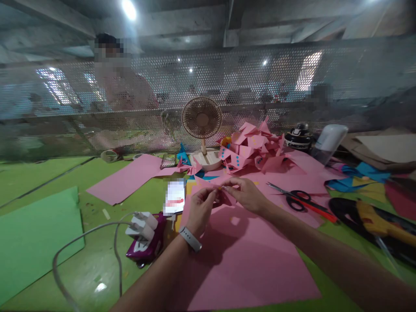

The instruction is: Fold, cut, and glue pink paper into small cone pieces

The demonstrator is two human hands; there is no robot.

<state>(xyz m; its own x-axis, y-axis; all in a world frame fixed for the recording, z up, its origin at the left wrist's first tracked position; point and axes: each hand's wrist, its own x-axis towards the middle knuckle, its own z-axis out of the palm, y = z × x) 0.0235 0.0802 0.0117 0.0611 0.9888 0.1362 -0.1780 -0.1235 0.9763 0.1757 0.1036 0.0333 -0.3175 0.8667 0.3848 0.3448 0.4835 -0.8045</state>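
My left hand (202,207), with a pale watch band on the wrist, pinches a small piece of folded pink paper (229,200) over the table. My right hand (246,195) has its fingertips closed on the same piece from the other side. The fingers partly cover it, so its exact shape is hard to make out. Under both hands lies a large pink sheet (253,260). Just beyond them rises a pile of folded pink paper shapes (256,145), some with blue or yellow dots. Black-handled scissors (294,199) lie to the right of my right hand.
A lit phone (174,197) and a purple power strip (146,242) with white plugs and a grey cable stand left. Behind is a small fan (202,119) before a perforated metal screen (253,86). A yellow glue gun (377,219) lies right, a green sheet (39,242) far left.
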